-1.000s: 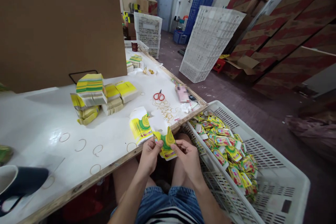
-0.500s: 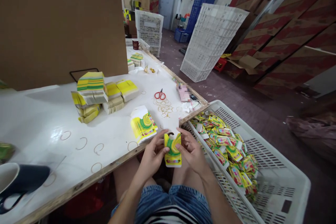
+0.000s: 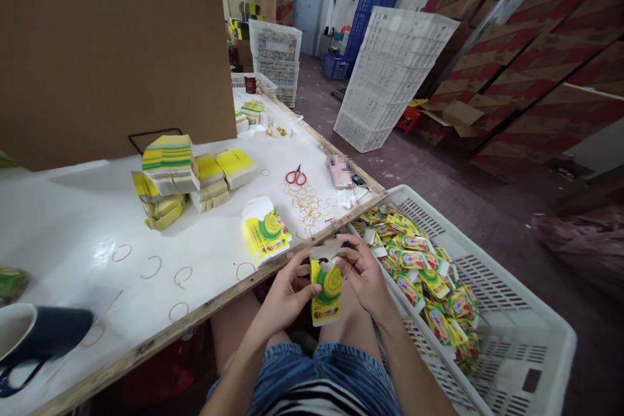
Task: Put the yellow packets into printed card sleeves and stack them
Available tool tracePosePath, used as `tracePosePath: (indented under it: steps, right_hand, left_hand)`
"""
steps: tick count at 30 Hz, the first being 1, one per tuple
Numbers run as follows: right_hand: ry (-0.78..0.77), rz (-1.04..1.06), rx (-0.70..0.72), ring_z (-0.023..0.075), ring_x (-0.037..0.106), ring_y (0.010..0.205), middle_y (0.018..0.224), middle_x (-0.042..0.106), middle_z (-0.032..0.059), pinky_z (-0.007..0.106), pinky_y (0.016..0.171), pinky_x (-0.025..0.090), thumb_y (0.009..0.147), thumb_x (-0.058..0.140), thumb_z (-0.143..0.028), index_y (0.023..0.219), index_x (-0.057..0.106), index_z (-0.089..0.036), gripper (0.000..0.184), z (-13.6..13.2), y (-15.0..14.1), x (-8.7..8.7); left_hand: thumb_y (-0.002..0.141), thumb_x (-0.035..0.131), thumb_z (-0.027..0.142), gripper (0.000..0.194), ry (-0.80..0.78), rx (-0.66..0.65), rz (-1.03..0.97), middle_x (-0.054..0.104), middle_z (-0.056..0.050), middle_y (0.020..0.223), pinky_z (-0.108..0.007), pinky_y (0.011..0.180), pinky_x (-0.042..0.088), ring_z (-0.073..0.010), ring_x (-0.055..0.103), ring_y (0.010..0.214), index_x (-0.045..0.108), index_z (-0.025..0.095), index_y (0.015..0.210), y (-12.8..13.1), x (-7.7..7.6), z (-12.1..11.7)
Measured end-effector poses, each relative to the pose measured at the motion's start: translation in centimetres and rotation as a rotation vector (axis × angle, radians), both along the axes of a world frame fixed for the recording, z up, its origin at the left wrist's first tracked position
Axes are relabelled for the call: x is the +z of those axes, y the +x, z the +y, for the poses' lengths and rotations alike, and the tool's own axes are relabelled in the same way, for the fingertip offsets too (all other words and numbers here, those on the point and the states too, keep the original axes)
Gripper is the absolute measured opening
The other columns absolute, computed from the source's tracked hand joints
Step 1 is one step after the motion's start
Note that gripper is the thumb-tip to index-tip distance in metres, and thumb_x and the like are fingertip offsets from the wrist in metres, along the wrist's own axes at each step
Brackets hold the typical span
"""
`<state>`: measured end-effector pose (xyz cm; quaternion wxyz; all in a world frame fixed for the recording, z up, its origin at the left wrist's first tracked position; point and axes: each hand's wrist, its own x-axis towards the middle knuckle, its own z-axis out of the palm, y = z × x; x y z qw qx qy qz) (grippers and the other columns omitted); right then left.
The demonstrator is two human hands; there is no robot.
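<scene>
Between my two hands, above my lap, is a small yellow and green cardboard box [image 3: 326,292] with its white top flap raised. My left hand [image 3: 291,286] pinches its left side, thumb on the front face. At the upper right, the fingers of my right hand [image 3: 361,273] are closed on the box near the flap. Just beyond my left hand, a stack of flat yellow and green cartons [image 3: 266,229] lies at the table edge. To my right, a white plastic crate [image 3: 531,338] holds many similar small boxes [image 3: 429,273].
On the white table [image 3: 209,253] lie red-handled scissors [image 3: 296,175], a heap of rubber bands [image 3: 309,205] and bundled carton stacks [image 3: 168,162]. A dark blue mug [image 3: 61,331] stands at the left. A big cardboard sheet [image 3: 117,52] rises behind; stacked white crates [image 3: 392,71] stand on the floor.
The box has come slightly down and right, and its white top flap now stands up. My right hand has shifted from the box's side to its top.
</scene>
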<state>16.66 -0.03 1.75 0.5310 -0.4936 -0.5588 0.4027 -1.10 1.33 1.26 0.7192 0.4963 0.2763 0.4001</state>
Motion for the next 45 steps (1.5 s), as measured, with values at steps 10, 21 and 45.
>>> tracePosePath:
  steps: [10, 21, 45]
  right_hand:
    - [-0.161, -0.175, 0.141, 0.0144, 0.054, 0.059, 0.068, 0.061, -0.0004, 0.025, 0.056, 0.043, 0.086, 0.06, -0.048, 0.116, 0.064, -0.019, 0.042, -0.5, 1.5, 2.0]
    - [-0.13, -0.394, -0.072, 0.0123, 0.047, 0.044, 0.048, 0.05, -0.0093, 0.023, 0.047, 0.032, 0.079, 0.065, -0.027, 0.099, 0.057, -0.022, 0.022, -0.1, -0.5, 0.7]
    - [0.389, -0.418, -0.781, 0.0293, 0.055, 0.112, 0.113, 0.065, 0.013, 0.052, 0.103, 0.035, 0.086, 0.064, -0.032, 0.096, 0.073, -0.022, 0.016, 0.9, 1.1, 0.8]
  left_hand:
    - [0.081, 0.063, 0.022, 0.046, 0.084, 0.122, 0.206, 0.068, -0.01, 0.116, -0.03, 0.074, 0.055, -0.0207, 0.07, 0.083, 0.057, 0.02, 0.126, 0.3, 0.0, 0.1]
    - [0.08, 0.06, 0.014, 0.05, 0.063, 0.056, 0.139, 0.069, -0.011, 0.114, -0.032, 0.081, 0.053, -0.0218, 0.068, 0.094, 0.053, 0.02, 0.13, 0.3, 0.2, 0.1]
    - [0.088, 0.055, 0.025, 0.036, 0.505, 0.639, 0.582, 0.056, -0.01, 0.139, -0.054, 0.118, 0.009, -0.028, 0.04, 0.137, 0.061, 0.025, 0.123, -0.9, -1.2, 1.8]
